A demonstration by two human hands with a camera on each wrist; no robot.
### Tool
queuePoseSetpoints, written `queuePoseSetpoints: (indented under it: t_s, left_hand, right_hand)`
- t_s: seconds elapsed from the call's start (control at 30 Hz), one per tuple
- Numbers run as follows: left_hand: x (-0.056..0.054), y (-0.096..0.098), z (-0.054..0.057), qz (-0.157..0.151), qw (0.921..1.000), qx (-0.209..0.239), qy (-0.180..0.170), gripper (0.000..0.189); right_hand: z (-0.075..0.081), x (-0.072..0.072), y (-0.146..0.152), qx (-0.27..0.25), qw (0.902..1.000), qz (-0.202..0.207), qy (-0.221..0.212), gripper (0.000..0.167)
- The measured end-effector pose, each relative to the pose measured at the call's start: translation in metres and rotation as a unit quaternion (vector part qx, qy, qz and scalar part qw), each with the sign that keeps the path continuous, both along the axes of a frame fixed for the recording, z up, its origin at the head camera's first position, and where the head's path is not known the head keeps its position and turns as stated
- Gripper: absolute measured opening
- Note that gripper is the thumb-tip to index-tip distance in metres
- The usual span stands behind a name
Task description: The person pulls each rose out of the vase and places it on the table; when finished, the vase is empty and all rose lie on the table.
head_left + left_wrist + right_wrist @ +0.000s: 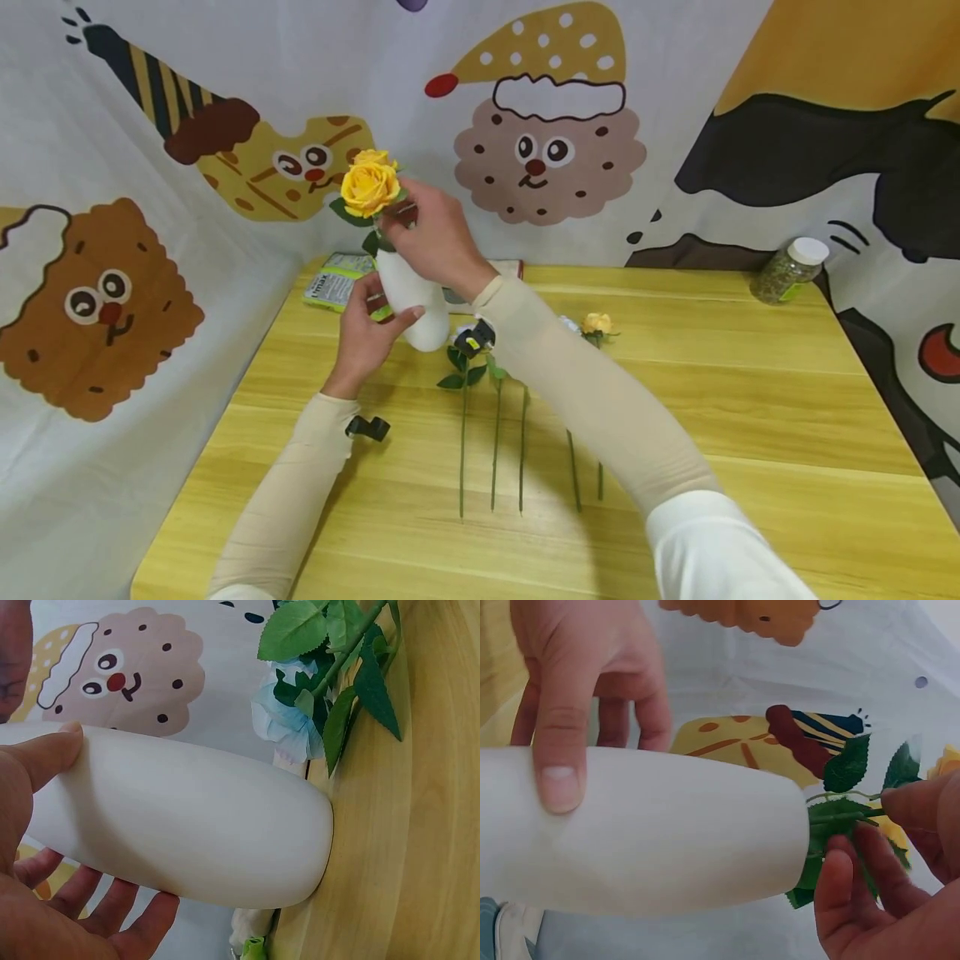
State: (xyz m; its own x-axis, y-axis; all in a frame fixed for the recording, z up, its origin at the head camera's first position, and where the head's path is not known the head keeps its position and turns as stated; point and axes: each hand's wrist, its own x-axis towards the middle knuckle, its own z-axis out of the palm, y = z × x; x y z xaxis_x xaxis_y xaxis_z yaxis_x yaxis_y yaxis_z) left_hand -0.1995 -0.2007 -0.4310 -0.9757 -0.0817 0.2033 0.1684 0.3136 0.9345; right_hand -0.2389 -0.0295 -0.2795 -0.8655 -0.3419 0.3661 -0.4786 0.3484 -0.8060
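Observation:
A white vase [426, 321] stands near the back of the table. My left hand [363, 340] holds it around the body, thumb on one side and fingers on the other, as the left wrist view shows. At the vase's mouth my right hand [900, 870] pinches the green stem [855, 816] of a yellow rose [370, 185]. That stem reaches into the vase, and green leaves [847, 763] crowd around the opening. How far down the stem goes is hidden by the vase wall.
Several flower stems [494, 450] lie on the table right of the vase, partly under my right arm. Among them are a pale blue flower [283, 724] and a peach rose [597, 323]. A green-and-grey packet [330, 283] lies behind; a white-lidded jar [789, 271] stands back right.

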Motion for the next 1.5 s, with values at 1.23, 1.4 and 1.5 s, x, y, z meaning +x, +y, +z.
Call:
queuePoseSetpoints:
  t_s: [1.23,1.4,1.5]
  left_hand:
    - [0.000,-0.001,-0.002,-0.001,1.0000,0.004,0.007,0.081]
    - [-0.001,-0.001,-0.003,0.001,1.0000,0.003,0.002,0.081]
    - [-0.001,-0.001,-0.003,0.002,1.0000,0.006,0.000,0.081]
  right_hand:
    - [-0.012,0.002,0.052,-0.419,0.8939,-0.138,0.080,0.025]
    - [-0.014,0.001,0.064,-0.463,0.8685,-0.157,0.081,0.022]
    - [-0.017,0.000,0.071,-0.492,0.8506,-0.165,0.083,0.024]
